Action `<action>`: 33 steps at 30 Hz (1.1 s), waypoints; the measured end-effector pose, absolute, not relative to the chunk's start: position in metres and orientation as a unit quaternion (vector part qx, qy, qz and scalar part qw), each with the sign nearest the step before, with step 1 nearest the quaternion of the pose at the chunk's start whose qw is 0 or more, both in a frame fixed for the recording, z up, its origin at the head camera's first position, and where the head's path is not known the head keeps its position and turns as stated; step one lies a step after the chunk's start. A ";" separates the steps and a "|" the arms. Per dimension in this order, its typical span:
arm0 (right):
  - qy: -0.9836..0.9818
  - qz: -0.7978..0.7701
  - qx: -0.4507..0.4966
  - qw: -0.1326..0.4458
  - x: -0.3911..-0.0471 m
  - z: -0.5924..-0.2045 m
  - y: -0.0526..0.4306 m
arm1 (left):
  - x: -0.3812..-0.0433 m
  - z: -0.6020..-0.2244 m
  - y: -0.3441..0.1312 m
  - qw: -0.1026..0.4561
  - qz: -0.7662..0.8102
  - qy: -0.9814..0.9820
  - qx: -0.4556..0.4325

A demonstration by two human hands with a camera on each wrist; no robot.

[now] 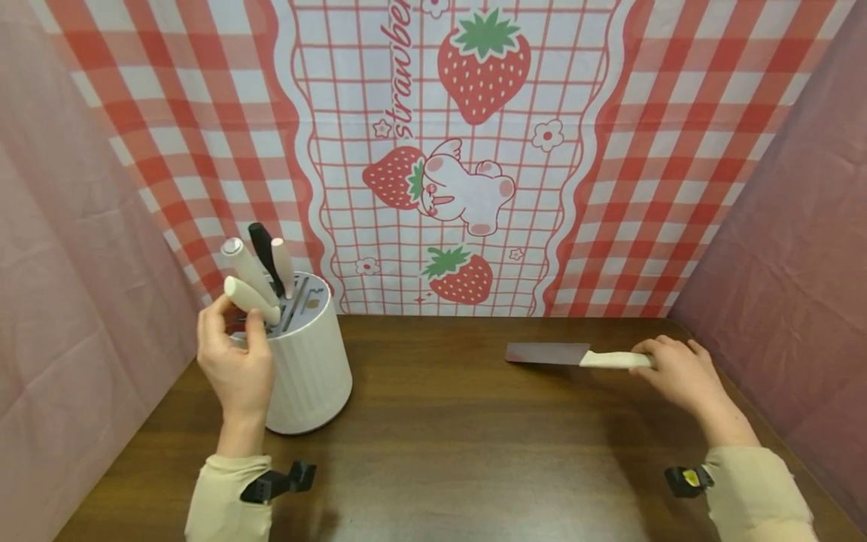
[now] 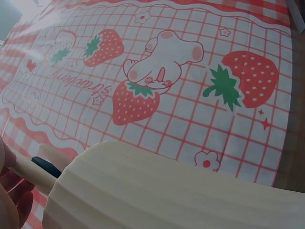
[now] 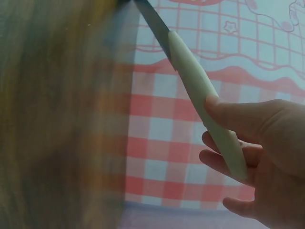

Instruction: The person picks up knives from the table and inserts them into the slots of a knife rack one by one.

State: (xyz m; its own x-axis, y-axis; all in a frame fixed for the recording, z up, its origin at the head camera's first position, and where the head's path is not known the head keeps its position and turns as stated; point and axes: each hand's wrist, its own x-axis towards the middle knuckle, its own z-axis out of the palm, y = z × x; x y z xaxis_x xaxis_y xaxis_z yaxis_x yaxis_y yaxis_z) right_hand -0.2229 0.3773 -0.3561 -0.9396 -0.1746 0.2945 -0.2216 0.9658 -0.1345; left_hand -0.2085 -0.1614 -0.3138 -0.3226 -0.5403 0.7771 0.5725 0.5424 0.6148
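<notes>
At the left stands a white ribbed knife block (image 1: 308, 376) with several handles sticking out of its grey top. My left hand (image 1: 237, 361) is at its near left side, thumb and fingers pinching a cream knife handle (image 1: 249, 297) that leans out of a slot. That knife's blade is hidden. On the right, my right hand (image 1: 684, 376) grips a kitchen knife (image 3: 198, 88) by the end of its cream handle. Its broad, square-ended blade (image 1: 549, 353) points left, low over the table. The thumb lies on one side of the handle, fingers on the other.
Other handles rise from the block: a thick white one (image 1: 247, 267), a black one (image 1: 264, 252) and a slim pale one (image 1: 281, 265). The brown wooden table (image 1: 433, 436) ends at a strawberry-print cloth (image 1: 460, 188) behind. Pink cloth hangs on both sides.
</notes>
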 end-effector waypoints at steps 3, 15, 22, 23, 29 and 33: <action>-0.980 0.084 0.107 0.147 -0.222 -0.351 0.374 | -0.208 -0.313 -0.161 0.581 -0.477 -0.659 -0.006; -0.971 0.108 0.125 0.174 -0.217 -0.338 0.363 | -0.207 -0.313 -0.160 0.579 -0.473 -0.664 -0.006; -0.967 0.153 0.120 0.162 -0.215 -0.330 0.356 | -0.207 -0.313 -0.160 0.577 -0.469 -0.669 -0.005; -0.967 0.159 0.118 0.163 -0.215 -0.330 0.355 | -0.207 -0.313 -0.160 0.577 -0.468 -0.669 -0.004; -0.962 0.183 0.100 0.178 -0.213 -0.327 0.351 | -0.207 -0.315 -0.160 0.575 -0.470 -0.670 -0.006; -0.960 0.202 0.075 0.180 -0.210 -0.326 0.346 | -0.206 -0.316 -0.160 0.574 -0.473 -0.668 -0.015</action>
State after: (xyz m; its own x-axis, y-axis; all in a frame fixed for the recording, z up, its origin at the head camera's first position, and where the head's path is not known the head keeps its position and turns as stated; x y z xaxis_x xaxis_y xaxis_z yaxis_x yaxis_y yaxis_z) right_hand -0.2104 0.3462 -0.3258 -0.9241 -0.0714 0.3755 -0.2169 0.9068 -0.3615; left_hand -0.2062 -0.1598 -0.3163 -0.3398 -0.5227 0.7819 0.5630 0.5529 0.6143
